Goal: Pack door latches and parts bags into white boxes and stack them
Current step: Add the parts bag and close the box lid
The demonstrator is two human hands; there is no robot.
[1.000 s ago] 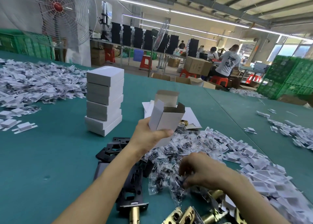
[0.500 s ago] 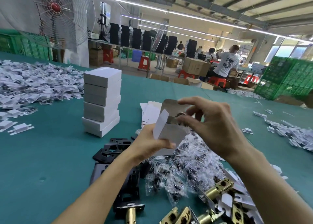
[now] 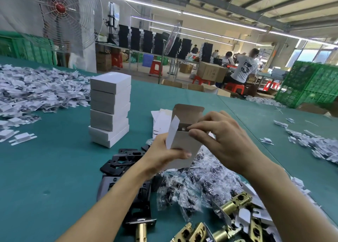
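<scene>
My left hand [image 3: 161, 157] grips an open white box [image 3: 184, 143] upright above the green table [image 3: 45, 177], its brown lid flap standing up. My right hand [image 3: 223, 141] is at the box's mouth, thumb and forefinger pinching a small parts bag [image 3: 183, 127] that sits partly inside; little of it shows. Below the box lies a heap of clear parts bags [image 3: 201, 183]. Brass door latches [image 3: 236, 203] lie at the bottom right. A stack of several closed white boxes [image 3: 109, 110] stands to the left.
Black plates [image 3: 120, 161] and a black-faced latch [image 3: 140, 227] lie under my left arm. Flat box blanks [image 3: 161, 121] sit behind the box. White card pieces are piled at far left [image 3: 36, 92] and right [image 3: 320, 146]. People work at benches beyond the table.
My right hand left the heap of bags, rose to the box's mouth and now pushes its item down inside. My left hand kept hold of the box.
</scene>
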